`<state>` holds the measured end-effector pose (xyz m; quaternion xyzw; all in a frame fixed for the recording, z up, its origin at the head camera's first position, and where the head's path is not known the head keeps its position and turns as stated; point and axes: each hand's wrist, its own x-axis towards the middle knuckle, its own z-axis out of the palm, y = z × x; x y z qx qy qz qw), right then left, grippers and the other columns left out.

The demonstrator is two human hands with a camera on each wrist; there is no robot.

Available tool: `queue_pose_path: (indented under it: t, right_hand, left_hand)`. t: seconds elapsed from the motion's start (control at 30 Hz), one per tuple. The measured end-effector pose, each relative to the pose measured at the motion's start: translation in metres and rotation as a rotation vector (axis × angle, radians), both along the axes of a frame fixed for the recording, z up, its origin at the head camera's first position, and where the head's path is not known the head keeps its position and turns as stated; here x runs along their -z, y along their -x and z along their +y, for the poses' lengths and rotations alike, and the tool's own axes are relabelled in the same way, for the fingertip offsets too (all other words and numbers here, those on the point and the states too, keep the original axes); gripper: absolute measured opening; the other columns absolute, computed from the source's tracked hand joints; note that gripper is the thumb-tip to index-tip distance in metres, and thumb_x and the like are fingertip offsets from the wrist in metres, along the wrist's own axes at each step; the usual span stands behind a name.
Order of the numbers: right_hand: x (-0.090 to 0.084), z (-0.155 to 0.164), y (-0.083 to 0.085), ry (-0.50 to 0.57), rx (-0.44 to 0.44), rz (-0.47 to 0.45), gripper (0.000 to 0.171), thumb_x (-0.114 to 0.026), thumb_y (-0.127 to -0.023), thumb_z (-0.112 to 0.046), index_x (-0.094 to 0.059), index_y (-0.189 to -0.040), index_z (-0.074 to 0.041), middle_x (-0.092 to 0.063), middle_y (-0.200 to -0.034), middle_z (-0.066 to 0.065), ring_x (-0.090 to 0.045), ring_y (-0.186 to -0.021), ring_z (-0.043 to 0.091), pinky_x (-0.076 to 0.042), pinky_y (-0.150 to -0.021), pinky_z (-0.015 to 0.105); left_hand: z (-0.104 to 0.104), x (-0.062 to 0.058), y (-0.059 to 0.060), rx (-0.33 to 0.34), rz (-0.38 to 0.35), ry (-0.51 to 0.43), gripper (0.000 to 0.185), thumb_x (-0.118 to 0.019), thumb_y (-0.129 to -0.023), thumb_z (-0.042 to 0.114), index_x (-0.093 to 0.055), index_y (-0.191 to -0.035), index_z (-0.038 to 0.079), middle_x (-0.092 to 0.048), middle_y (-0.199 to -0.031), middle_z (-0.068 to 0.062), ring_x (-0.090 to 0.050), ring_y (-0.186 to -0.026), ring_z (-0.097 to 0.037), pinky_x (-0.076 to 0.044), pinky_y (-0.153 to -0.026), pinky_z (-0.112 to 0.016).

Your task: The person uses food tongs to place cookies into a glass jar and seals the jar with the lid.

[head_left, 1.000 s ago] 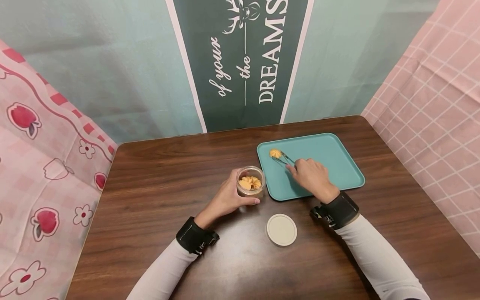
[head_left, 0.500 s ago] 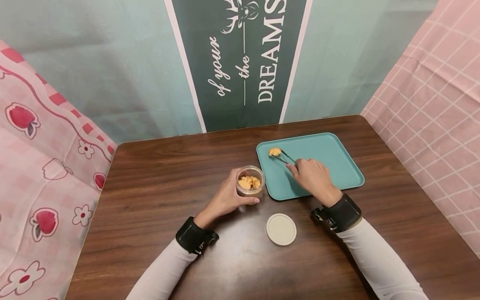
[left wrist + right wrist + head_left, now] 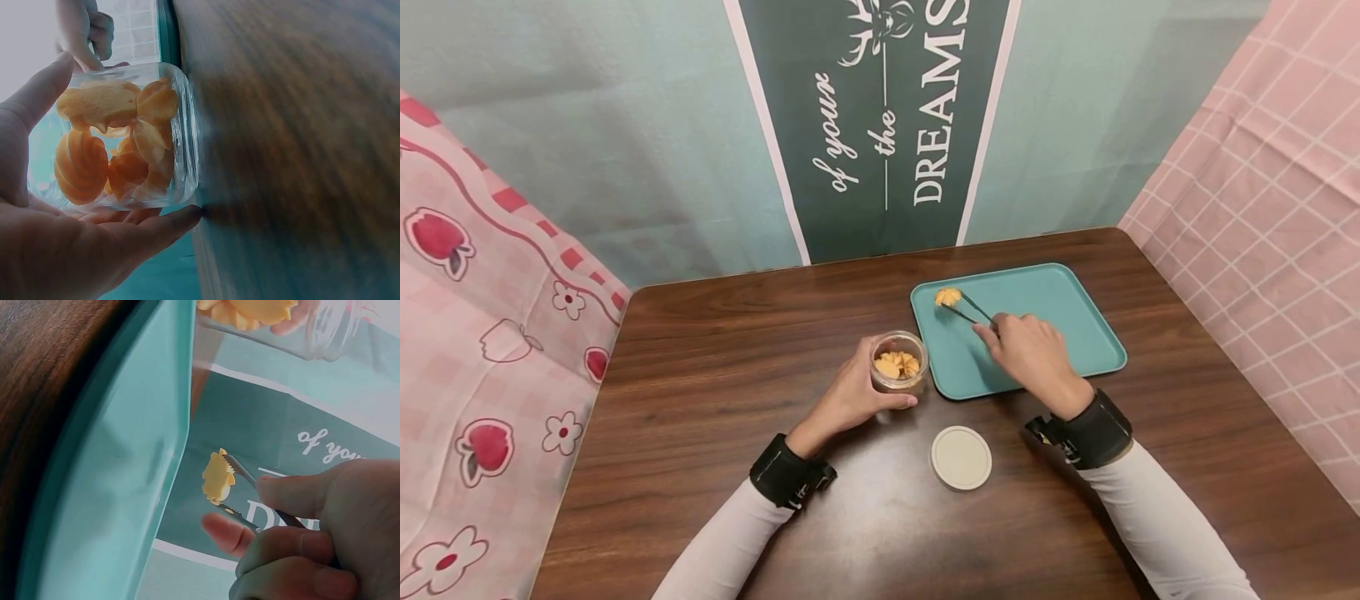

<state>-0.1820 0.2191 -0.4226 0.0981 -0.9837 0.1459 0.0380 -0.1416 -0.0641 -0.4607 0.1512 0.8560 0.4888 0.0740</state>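
My left hand [image 3: 850,392] grips a clear glass jar [image 3: 901,385], thumb on the near side. Inside the uncovered jar are several piped, ridged cookies [image 3: 81,165]. My right hand [image 3: 1028,354] holds slim dark metal tongs [image 3: 247,478] with toothed tips. One golden cookie [image 3: 217,478] sits between the tong tips. In the right wrist view that cookie shows against the backdrop, raised off the teal tray [image 3: 1037,317]. From the head view it overlaps the tray's far left corner. The round cream lid [image 3: 961,458] lies on the table between my forearms.
The dark wood table [image 3: 715,358] backs onto a hanging cloth [image 3: 880,167] with printed words. A strawberry-print cloth [image 3: 482,375] hangs at the left, a pink checked one [image 3: 1285,208] at the right. The tray's left edge is close beside the jar.
The tongs have lifted the cookie from the tray and tilted it, moving slightly up and left in the head view. The left hand and jar stay in place.
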Motion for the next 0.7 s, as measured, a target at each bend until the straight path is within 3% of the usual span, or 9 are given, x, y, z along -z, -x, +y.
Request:
queue_pose_path:
  t: [0.3, 0.7]
  right_hand:
    - [-0.008, -0.001, -0.008, 0.011, -0.008, 0.045, 0.044, -0.061, -0.108, -0.038, -0.058, -0.074, -0.011, -0.043, -0.056, 0.002, -0.045, -0.049, 0.025, -0.029, -0.045, 0.036]
    - [-0.025, -0.004, -0.02, 0.034, -0.026, 0.079, 0.04, -0.061, -0.108, -0.039, -0.069, -0.089, -0.006, -0.05, -0.056, 0.003, -0.049, -0.049, 0.025, -0.033, -0.045, 0.037]
  left_hand:
    - [0.0, 0.001, 0.0, 0.004, -0.007, -0.003, 0.096, -0.098, -0.076, 0.026, -0.043, -0.153, 0.01, -0.06, -0.147, -0.012, -0.057, -0.135, -0.03, -0.043, -0.113, -0.05]
    - [0.0, -0.001, 0.0, -0.001, -0.005, -0.001, 0.097, -0.098, -0.076, 0.026, -0.042, -0.153, 0.009, -0.06, -0.146, -0.012, -0.058, -0.134, -0.029, -0.044, -0.112, -0.05]
